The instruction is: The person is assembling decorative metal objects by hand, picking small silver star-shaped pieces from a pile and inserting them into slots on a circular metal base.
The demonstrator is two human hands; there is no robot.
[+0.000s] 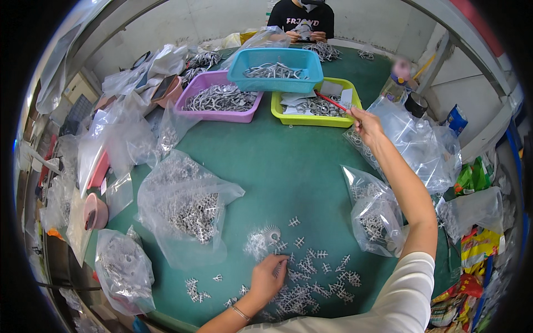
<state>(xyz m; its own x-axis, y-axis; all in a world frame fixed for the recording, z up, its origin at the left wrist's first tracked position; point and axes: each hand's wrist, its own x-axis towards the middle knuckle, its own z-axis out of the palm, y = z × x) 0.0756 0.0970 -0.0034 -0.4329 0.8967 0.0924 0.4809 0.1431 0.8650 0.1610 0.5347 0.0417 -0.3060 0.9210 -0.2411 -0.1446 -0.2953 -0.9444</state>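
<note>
My right hand (366,125) reaches far out to the right and is closed on a thin red stick (332,102), whose far end lies over the yellow-green basket (311,120). Grey metal rings (322,106) and pale cards fill that basket. Near the front edge, my left hand (268,277) is closed, its fingertips pinched together; a grey bit shows at them, too small to name. Small fishbone-shaped metal pieces (297,299) are scattered around it. Just beyond the fingers lies a round, finely spoked metal piece (271,233) beside a small clear bag (255,244).
A blue basket (276,84) rests by a purple basket (222,115), both with grey metal parts. Clear bags of parts (189,205) stand left, another bag (375,216) right. Across the green table (288,161) a person (302,22) handles something.
</note>
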